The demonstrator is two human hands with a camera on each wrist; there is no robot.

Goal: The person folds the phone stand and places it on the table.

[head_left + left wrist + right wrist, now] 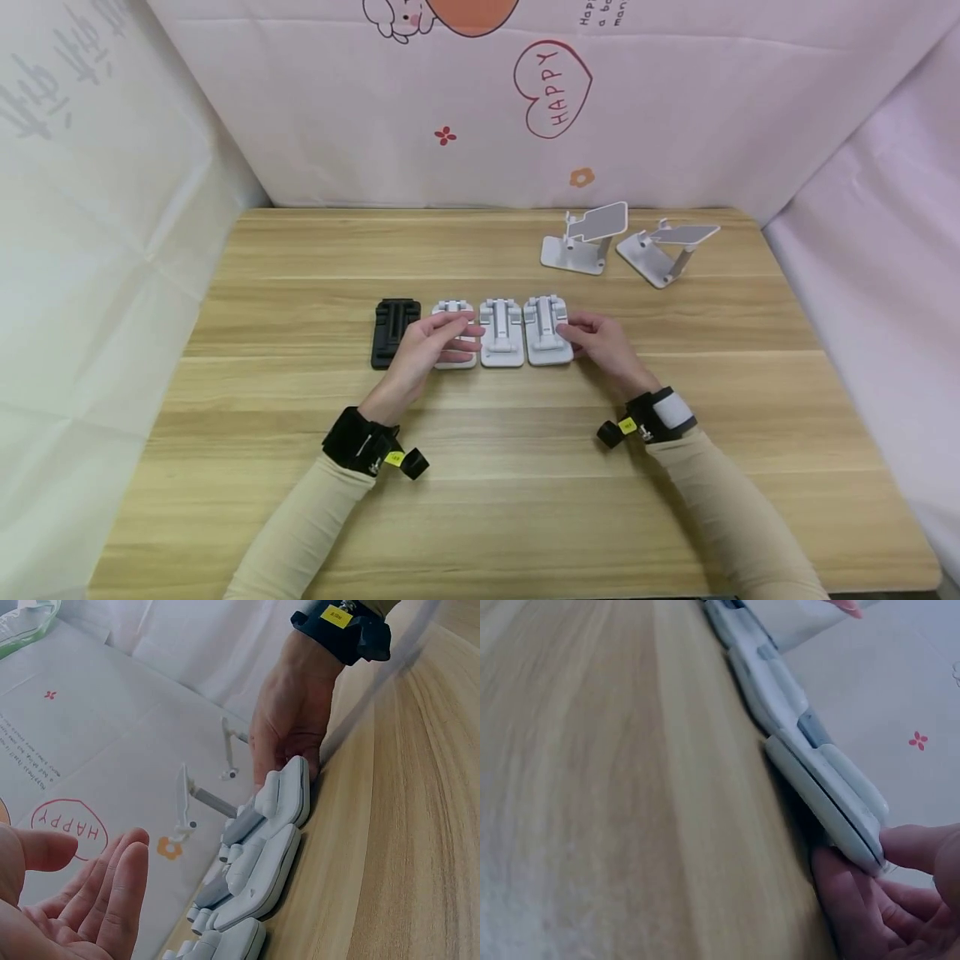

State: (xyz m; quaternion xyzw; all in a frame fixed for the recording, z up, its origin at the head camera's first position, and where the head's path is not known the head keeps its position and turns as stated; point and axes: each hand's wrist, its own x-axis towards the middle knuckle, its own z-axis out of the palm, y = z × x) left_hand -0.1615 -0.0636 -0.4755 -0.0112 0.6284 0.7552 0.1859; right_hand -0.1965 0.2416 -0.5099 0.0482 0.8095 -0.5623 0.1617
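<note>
Folded phone stands lie in a row on the wooden table. My right hand [609, 352] pinches the right edge of the rightmost white phone stand [549, 340], thumb on top and fingers beneath. In the right wrist view that stand [829, 799] is tilted, its gripped edge raised off the wood. To its left lies another white stand [501, 343]. A third white stand [453, 306] is partly hidden by my left hand [422, 350], which hovers with loosely extended fingers and holds nothing. At the row's left end lies a black folded stand [390, 329].
Two unfolded white phone stands, one upright at the back [573, 254] and another farther right [647, 260], stand near the table's rear edge. A white printed cloth [337, 125] hangs behind the wooden table [480, 500].
</note>
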